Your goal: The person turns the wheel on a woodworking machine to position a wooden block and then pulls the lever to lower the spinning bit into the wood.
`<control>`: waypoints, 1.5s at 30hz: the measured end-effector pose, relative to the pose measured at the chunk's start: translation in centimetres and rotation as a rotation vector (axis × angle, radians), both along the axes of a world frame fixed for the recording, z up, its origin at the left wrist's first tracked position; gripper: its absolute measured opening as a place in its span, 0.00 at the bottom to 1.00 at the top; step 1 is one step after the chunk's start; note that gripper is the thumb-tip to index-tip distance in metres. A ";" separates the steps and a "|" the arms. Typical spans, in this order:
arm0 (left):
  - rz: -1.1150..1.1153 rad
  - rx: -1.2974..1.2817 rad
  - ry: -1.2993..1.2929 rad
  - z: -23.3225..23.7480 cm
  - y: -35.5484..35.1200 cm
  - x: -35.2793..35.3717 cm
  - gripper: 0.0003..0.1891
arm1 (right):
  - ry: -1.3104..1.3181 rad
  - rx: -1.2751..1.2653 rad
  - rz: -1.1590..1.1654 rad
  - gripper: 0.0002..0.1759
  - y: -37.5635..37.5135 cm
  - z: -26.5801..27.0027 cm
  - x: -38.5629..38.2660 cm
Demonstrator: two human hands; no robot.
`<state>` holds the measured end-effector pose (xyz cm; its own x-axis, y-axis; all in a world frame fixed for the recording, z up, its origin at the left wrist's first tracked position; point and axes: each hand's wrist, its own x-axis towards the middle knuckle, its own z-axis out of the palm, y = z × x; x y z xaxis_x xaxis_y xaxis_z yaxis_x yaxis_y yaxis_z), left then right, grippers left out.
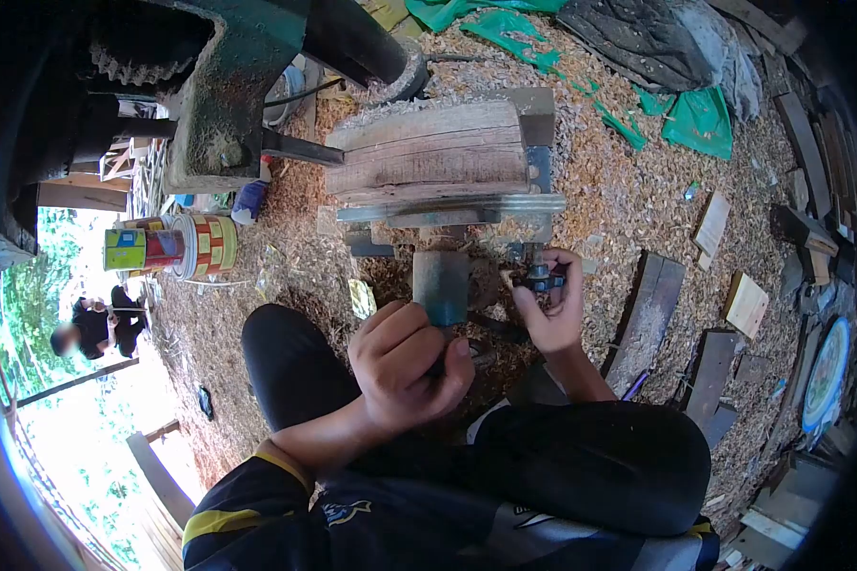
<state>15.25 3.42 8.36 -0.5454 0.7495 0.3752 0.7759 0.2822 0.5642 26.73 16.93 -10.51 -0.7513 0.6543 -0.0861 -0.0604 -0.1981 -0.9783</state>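
In the head view, my left hand (409, 366) is closed in a fist just below a greenish metal cylinder (441, 288). What its fingers wrap round is mostly hidden. Farther right, my right hand (554, 306) has its thumb and fingers round a small dark metal knob (541, 276) beside the machine's base. Above the cylinder, a thick, cracked wooden block (428, 147) lies against a flat metal plate (448, 207) edge-on to me. A metal bar (300, 147) on the machine frame reaches the block's left end.
A heavy green machine frame (224, 105) fills the upper left. Wood shavings (628, 209) cover the ground. Several boards, among them a dark plank (646, 309), lie at right. Paint cans (203, 245) stand at left, and a person (105, 324) sits beyond. Green plastic (700, 124) lies at upper right.
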 end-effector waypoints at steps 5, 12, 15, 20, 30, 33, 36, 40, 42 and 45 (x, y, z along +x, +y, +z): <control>-0.006 -0.011 -0.002 0.1 -0.1 0.0 0.11 | 0.075 -0.247 0.028 0.24 -0.1 -1.4 0.4; -0.011 -0.013 0.002 0.0 -0.2 -0.1 0.11 | 0.017 -0.024 -0.051 0.24 -0.1 0.7 -0.1; -0.014 0.007 -0.002 -0.1 0.0 -0.1 0.11 | 0.018 -0.087 -0.042 0.25 -0.2 0.8 0.0; -0.020 0.006 0.012 0.0 0.1 -0.2 0.11 | -0.054 0.141 -0.031 0.26 -0.4 0.0 -0.2; -0.018 0.009 0.009 0.1 0.2 -0.1 0.12 | 0.012 0.072 -0.126 0.28 -1.1 0.6 0.0; -0.038 -0.007 0.048 0.0 0.1 -0.2 0.13 | 0.027 0.116 -0.094 0.25 -0.6 -0.4 0.5; -0.063 -0.036 0.060 0.1 0.0 -0.3 0.13 | 0.024 -0.078 -0.052 0.25 -0.4 0.0 0.5; -0.108 -0.018 0.052 0.0 0.2 -0.4 0.12 | -0.028 -0.128 -0.083 0.26 0.3 1.9 0.4; -0.123 -0.024 0.047 0.1 0.0 -0.6 0.12 | -0.079 0.026 -0.113 0.29 0.0 1.1 0.1; -0.103 0.023 0.051 -0.1 0.1 -0.5 0.12 | -0.137 -0.026 -0.095 0.28 -0.2 1.7 -0.3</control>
<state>14.75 3.55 8.23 -0.4461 0.7912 0.4182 0.8279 0.1873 0.5287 26.42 16.77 -8.83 -0.6661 0.7181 -0.2014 0.0538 -0.2230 -0.9733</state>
